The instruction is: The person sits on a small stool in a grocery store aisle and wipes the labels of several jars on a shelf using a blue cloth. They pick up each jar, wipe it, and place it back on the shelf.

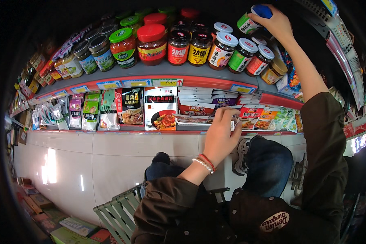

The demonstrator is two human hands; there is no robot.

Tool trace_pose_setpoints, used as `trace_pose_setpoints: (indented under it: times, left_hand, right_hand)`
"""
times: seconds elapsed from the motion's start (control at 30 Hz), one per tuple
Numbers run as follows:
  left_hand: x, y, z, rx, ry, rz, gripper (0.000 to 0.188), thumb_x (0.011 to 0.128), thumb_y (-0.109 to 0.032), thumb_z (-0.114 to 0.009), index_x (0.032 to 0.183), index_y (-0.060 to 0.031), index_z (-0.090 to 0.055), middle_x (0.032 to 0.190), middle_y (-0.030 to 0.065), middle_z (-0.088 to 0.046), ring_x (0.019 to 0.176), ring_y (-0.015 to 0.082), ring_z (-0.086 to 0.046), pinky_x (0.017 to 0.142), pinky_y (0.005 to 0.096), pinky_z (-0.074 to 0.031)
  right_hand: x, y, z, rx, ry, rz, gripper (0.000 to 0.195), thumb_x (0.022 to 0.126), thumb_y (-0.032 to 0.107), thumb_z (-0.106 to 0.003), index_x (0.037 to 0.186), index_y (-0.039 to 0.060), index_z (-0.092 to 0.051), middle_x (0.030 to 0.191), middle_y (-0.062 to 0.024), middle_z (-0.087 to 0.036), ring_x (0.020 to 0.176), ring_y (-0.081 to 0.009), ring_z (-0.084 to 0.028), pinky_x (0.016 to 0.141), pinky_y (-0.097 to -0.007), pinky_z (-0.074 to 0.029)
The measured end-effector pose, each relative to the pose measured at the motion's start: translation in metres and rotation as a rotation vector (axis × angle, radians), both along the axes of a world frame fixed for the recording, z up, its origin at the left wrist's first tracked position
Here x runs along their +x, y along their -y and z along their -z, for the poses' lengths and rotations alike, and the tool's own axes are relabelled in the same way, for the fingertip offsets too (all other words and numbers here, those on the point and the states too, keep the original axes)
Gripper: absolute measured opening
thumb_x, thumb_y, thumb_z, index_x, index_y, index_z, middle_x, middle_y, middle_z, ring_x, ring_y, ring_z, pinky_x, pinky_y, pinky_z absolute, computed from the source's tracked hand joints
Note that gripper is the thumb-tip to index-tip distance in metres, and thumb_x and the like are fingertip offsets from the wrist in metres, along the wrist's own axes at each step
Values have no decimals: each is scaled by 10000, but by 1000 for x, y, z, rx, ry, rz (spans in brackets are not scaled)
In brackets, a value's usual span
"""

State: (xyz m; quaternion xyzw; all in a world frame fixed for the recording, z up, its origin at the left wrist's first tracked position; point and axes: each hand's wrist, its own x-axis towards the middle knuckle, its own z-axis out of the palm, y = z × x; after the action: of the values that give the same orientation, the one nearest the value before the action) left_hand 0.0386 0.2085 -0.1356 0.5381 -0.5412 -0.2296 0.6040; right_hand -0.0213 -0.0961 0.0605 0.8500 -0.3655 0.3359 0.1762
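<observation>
My right hand reaches over the upper shelf at the far right and grips a glass jar with a green and white label. The jar is tilted, and a blue piece, perhaps a cloth, lies between its top and my fingers. Below it stand white-lidded sauce jars, one with a green label and one with a red label. My left hand hovers in front of the lower shelf with bent fingers, thumb and forefinger apart. I see nothing held in it. Seasoning packets are just behind it.
Red-lidded and green-lidded jars crowd the upper shelf to the left. Its red edge carries price tags. A large seasoning pouch stands below. A green slatted folding stool is near my legs. Boxes lie at lower left.
</observation>
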Motion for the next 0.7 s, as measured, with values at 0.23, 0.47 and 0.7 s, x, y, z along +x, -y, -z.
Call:
trace_pose_setpoints:
  times: [0.23,0.47,0.7]
  left_hand:
    - [-1,-1,0,25,28,13,232,819,-50,-614,1041,-40,-548,1043,108,-525,876,244,-604,740,339,-488]
    - [-4,-1,-4,61,52,64,177,816,-37,-612,989,-35,-570,1027,107,-530,807,235,-627,667,322,-504]
    - [-4,0,-2,19,124,41,175,811,-30,-609,983,-45,-581,1017,106,-534,806,249,-621,673,333,-509]
  right_hand:
    - [23,10,11,199,-215,-5,781,633,569,-697,1234,87,-567,1120,-184,-625,989,-306,-629,859,-356,-488]
    - [34,7,28,418,-339,63,670,543,484,-714,1101,115,-670,1041,-174,-658,931,-301,-645,803,-363,-504]
    - [40,9,29,541,-390,21,563,547,458,-747,980,101,-708,961,-172,-676,828,-283,-664,745,-350,-509]
